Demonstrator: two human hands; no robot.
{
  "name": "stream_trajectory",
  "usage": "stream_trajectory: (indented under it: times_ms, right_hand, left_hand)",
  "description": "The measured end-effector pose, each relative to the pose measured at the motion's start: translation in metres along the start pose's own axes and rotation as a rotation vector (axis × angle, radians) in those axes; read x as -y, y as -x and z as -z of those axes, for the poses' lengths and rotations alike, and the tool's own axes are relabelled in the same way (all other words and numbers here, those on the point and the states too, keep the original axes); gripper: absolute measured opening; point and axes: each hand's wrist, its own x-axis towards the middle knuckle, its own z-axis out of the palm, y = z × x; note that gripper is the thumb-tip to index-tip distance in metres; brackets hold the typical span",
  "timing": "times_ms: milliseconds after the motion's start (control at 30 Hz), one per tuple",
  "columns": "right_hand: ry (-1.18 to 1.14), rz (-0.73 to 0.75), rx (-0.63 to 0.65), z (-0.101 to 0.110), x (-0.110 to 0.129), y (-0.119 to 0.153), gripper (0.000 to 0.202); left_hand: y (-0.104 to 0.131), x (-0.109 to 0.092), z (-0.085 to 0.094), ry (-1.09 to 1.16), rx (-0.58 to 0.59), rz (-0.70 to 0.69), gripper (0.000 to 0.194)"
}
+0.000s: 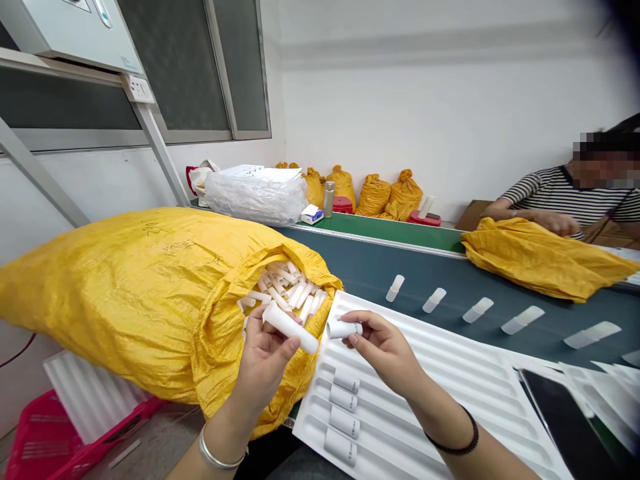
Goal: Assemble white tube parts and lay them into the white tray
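My left hand [265,360] grips a plain white plastic tube [290,327] between thumb and fingers, tilted down to the right. Held in my right hand [387,343] is a short white printed cylinder [340,329], its open end turned toward the tube; the two pieces are close but apart. Below my right hand lies a white grooved tray [440,373], with several similar printed cylinders [345,423] in its left ends. Behind my left hand, a large yellow woven sack [140,280] gapes open, full of loose white tubes [295,290].
On the dark green conveyor belt [360,257] several white tubes [479,310] stand in a row. Across it, a person [545,193] has a hand by a yellow sack [545,257]. A black phone-like slab [565,420] lies right; a pink basket [45,433] sits lower left.
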Motion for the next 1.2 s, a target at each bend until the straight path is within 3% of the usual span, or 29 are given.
stream_trajectory:
  times_ms: [100,167,267,367,433,567,767,900,1067,1200]
  right_hand:
    - [-0.179,-0.089,0.078,-0.005,0.002,0.0,0.023]
    - [-0.186,-0.062,0.082,-0.006,0.004,0.001,0.022]
    - [-0.007,0.1,0.015,0.002,0.005,0.0,0.023]
    - [0.314,0.305,0.008,0.017,0.006,-0.002,0.03]
    - [0.46,0.384,0.097,0.025,0.006,-0.004,0.036]
    - [0.483,0.407,0.244,0.03,0.004,-0.006,0.038]
    - [0.516,0.284,0.181,0.025,0.0,-0.007,0.028]
    - [0.398,0.094,0.148,0.024,0.001,-0.005,0.022]
    - [0.164,-0.204,0.181,0.021,0.005,-0.006,0.029]
    - [0.122,-0.239,0.208,0.015,0.008,-0.004,0.031]
  left_hand:
    - [0.0,-0.002,-0.005,0.113,-0.028,0.053,0.062]
    - [-0.003,-0.004,-0.003,0.077,-0.038,0.035,0.054]
    - [-0.005,-0.007,0.007,-0.106,-0.032,0.016,0.036]
    - [-0.003,-0.011,0.02,-0.328,0.058,0.047,0.03]
    - [0.001,-0.014,0.025,-0.366,0.158,0.102,0.032]
    - [0.008,-0.019,0.026,-0.387,0.307,0.159,0.033]
    - [0.01,-0.019,0.027,-0.665,0.266,-0.204,0.03]
    - [0.012,-0.017,0.027,-0.748,0.259,-0.388,0.033]
    - [0.011,-0.016,0.025,-0.746,0.283,-0.551,0.041]
    - [0.013,-0.014,0.021,-0.74,0.312,-0.598,0.044]
